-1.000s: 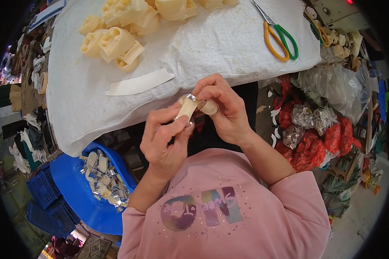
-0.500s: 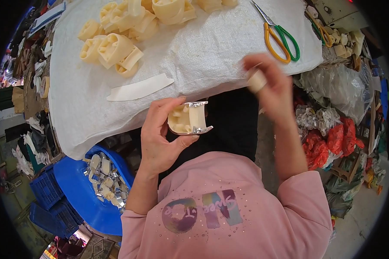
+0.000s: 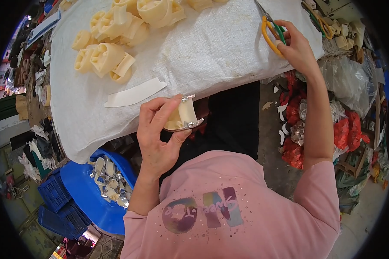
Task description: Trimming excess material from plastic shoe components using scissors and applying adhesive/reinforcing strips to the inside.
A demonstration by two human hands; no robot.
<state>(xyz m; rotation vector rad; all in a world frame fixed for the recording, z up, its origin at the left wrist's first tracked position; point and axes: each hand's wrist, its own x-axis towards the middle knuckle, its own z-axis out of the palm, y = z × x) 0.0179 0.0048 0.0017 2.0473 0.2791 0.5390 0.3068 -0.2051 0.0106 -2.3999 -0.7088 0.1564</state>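
At table's right edge, R hand (image 3: 296,47) grips scissors (image 3: 272,30); L hand (image 3: 160,134) pinches cream part (image 3: 182,117), foil uncut; pile (image 3: 116,39) left.

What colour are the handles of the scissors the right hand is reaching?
The scissors have one yellow-orange handle loop and one green one, clearest in the head view by the right hand.
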